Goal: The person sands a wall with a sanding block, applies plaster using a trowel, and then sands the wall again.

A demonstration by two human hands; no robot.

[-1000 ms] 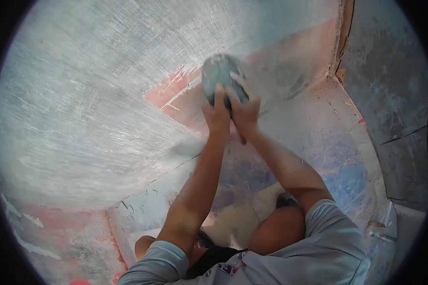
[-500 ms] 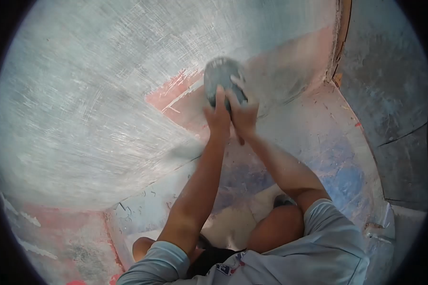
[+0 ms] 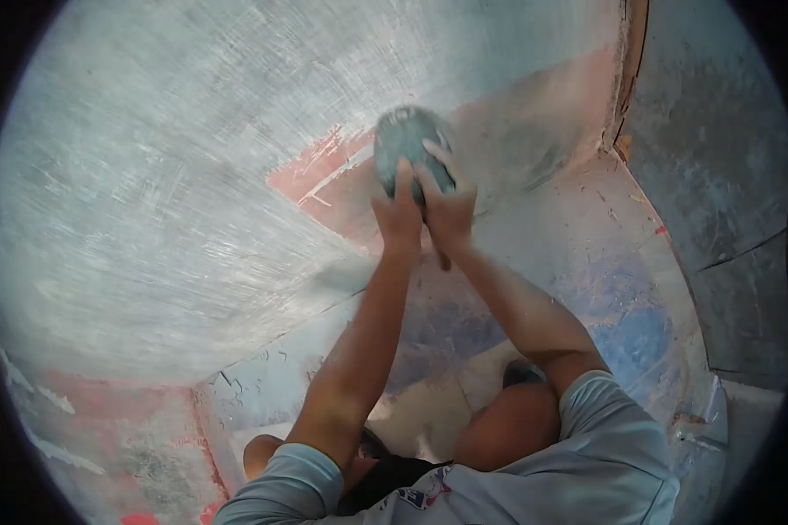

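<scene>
A rounded grey-green tool [image 3: 398,144], blurred at its rim, lies against the scratched pale surface [image 3: 210,175] beside a pink patch [image 3: 311,179]. My left hand [image 3: 398,210] grips its near left part, thumb on top. From the right, my right hand [image 3: 449,197] is closed on the same tool, with fingers over its top. A thin brown handle or cord end [image 3: 442,258] sticks out below my wrists. The underside of the tool is hidden.
A lower panel with blue stains [image 3: 635,337] spreads below and to the right. A raised brown edge [image 3: 630,79] runs down the upper right, with dark grey floor [image 3: 718,157] beyond. My bent knees are near the bottom.
Both hands and the tool stand almost where they were, with only a very slight shift. The grip is the same.
</scene>
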